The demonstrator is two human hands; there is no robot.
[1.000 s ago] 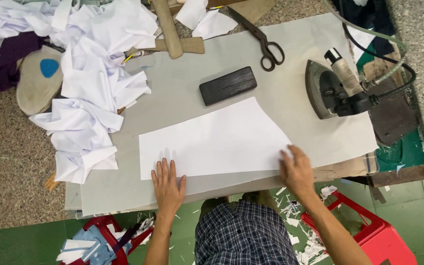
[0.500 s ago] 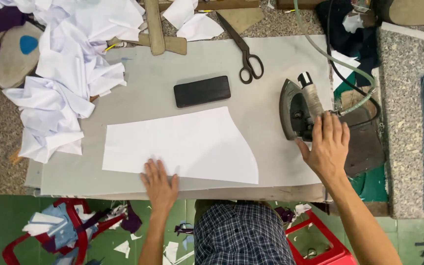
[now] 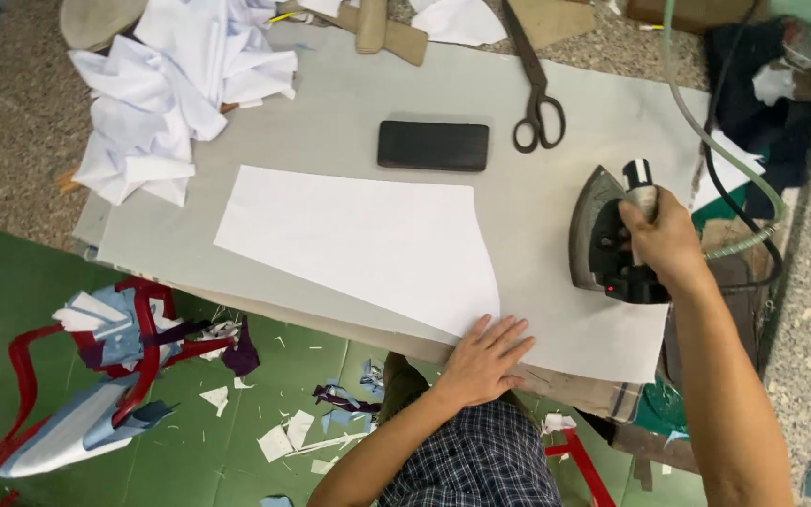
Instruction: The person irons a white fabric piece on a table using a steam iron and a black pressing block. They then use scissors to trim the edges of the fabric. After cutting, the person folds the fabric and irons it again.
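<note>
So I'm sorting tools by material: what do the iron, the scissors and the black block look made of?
The iron, gripped by the right hand, looks like dark, dull metal with a pale handle. The scissors look like dark, unpolished steel all over. The black block shows fine grain lines, so probably dark-stained wood, though I can't be sure.

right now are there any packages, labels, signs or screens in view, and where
None that can be made out: no package, sign or screen shows.
The nearest to one is a small red light on the iron, low on its dark body, under the right hand.
The black block above the white sheet is a plain dark rectangle, with no lit face.
</note>
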